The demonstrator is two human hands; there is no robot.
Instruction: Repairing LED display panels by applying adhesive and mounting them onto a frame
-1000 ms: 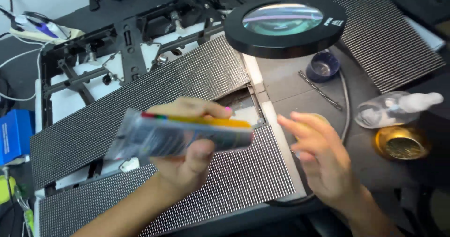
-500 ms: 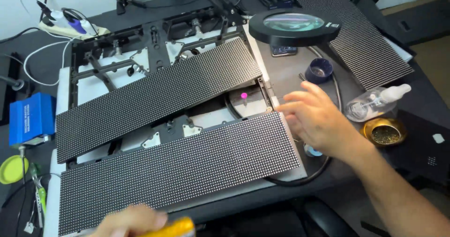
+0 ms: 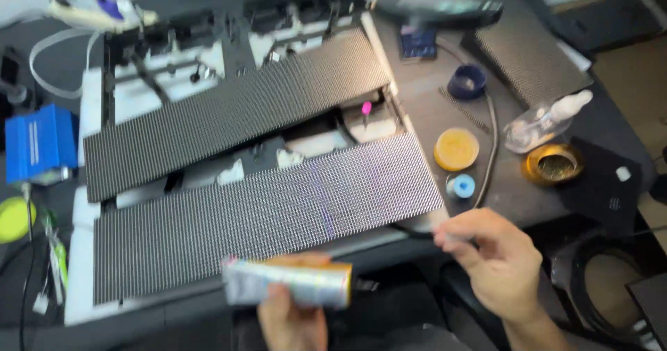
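- Your left hand [image 3: 292,320] pinches the flat packet [image 3: 286,281], its long axis level, crosswise.
- Your right hand [image 3: 497,261], fingers curled, nips something small and blurred, just right of that grip.
- The LED panel [image 3: 264,215] lies directly beyond the packet.

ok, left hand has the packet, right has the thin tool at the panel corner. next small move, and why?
Probably bring the right hand in over the near LED panel. Its thin tool sits just off that panel's right corner, while the left hand holds the blurred packet clear below the near edge.
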